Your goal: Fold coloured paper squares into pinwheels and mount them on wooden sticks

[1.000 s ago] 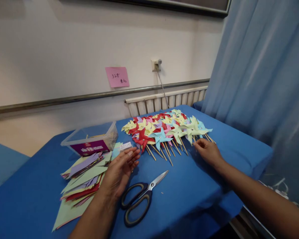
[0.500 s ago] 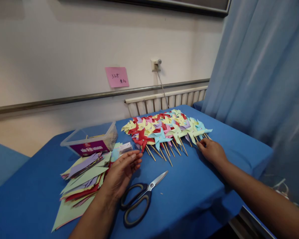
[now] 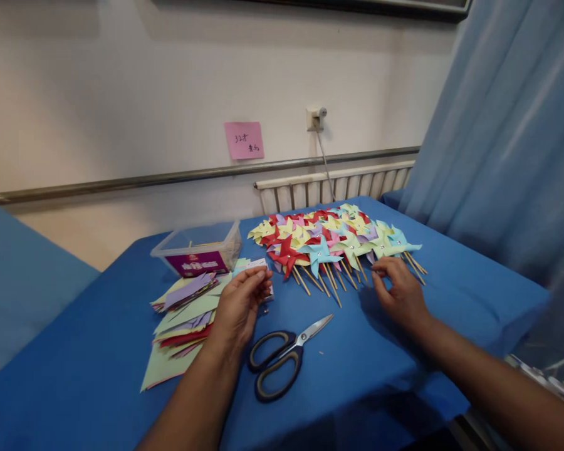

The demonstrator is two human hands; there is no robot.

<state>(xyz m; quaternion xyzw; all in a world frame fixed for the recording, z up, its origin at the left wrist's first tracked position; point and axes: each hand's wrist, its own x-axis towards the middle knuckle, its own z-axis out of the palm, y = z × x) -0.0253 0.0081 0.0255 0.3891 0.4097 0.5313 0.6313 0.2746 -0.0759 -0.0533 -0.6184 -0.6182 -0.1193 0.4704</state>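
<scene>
We see our left hand (image 3: 239,305) raised just above the blue table (image 3: 98,338), its fingers curled toward a small white box (image 3: 258,266) that lies at the near edge of the paper stack; the fingertips (image 3: 263,275) touch or nearly touch it, and we cannot tell whether they actually grip it. Our right hand (image 3: 397,291) rests on the table at the right end of the pinwheels (image 3: 333,238), fingers loosely bent and holding nothing, the fingertips just beside the wooden sticks (image 3: 416,263) of the outermost pale green and light blue ones. The pinwheels lie in overlapping rows, red, yellow, pink, purple, green and blue, sticks pointing toward us. Between our hands, nearer to us, a pair of scissors (image 3: 282,357) with dark handles lies slightly parted, blades pointing toward the pinwheels. To the left sits the stack of coloured paper sheets (image 3: 178,326), and behind it a clear plastic tub (image 3: 197,250) with a purple label.
</scene>
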